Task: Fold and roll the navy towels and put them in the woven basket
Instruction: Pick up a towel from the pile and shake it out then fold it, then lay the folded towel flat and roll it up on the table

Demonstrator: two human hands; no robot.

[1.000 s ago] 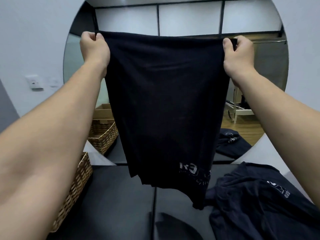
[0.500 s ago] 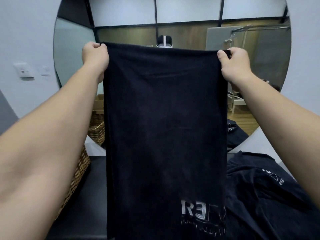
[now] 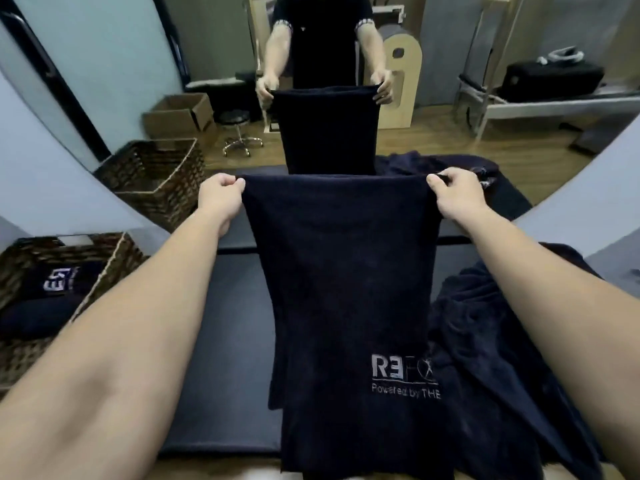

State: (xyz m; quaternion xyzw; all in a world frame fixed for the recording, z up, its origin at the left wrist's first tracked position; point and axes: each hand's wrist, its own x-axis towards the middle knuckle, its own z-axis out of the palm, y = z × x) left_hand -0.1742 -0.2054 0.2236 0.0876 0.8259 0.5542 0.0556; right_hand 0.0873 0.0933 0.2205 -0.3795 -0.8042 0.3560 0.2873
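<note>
— Navy all down the middle: one towel [image 3: 346, 289] held stretched between two hands over a black pad [image 3: 225, 341].
— Who has which corner?
— Left hand [image 3: 220, 199] has the top left corner, fingers curled round the hem. Right hand [image 3: 453, 195] has the top right corner, thumb and fingers closed on the cloth. Top edge is taut and level between them.
— And the rest of it?
— It hangs lengthwise toward the camera, lower part lying on the pad. Pale logo lettering shows near the lower right. It looks doubled, with a second layer peeking out at the lower left edge.
— Where's the basket?
— Woven basket [image 3: 114, 251] at the far left, beside the pad, under the left forearm. One dark rolled towel [image 3: 41, 306] with a white logo already lies inside.
— More towels waiting?
— A crumpled navy heap [image 3: 485, 341] on the right of the pad, touching the held towel's right edge.
— What's behind?
— A round mirror [image 3: 450, 140] against the wall. It reflects the person's arms holding the towel, the basket, a cardboard box [image 3: 180, 112] and a stool [image 3: 239, 133] on a wood floor.
</note>
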